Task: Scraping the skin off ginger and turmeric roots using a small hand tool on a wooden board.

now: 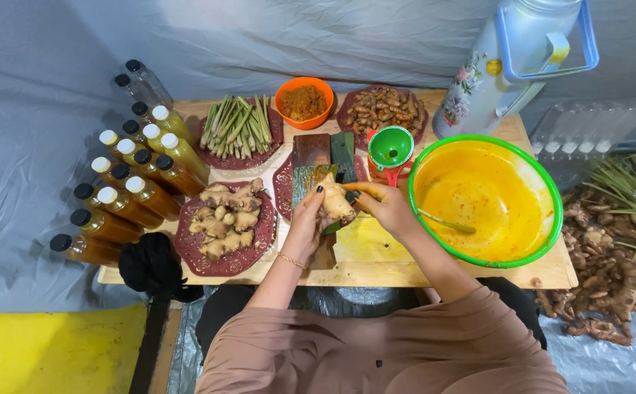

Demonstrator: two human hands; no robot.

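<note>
My left hand [307, 222] grips a knobbly piece of ginger [337, 203] above the wooden table [420, 273]. My right hand [387, 206] holds a small dark-handled knife [352, 195] against the ginger's right side; the blade is hidden. Under both hands lie a yellow-stained cutting board [365, 241] and green leaf strips [343, 155] on a dark red plate [284, 186]. Left of my hands a dark red woven plate [186, 252] carries more ginger roots [224, 215].
A green-rimmed basin [552, 197] of yellow liquid with a spoon stands at right. Behind are lemongrass stalks [239, 128], an orange bowl of brown powder [303, 102], a plate of small roots [384, 109], a green funnel [390, 149] and a thermos jug [508, 62]. Bottles [124, 197] line the left edge.
</note>
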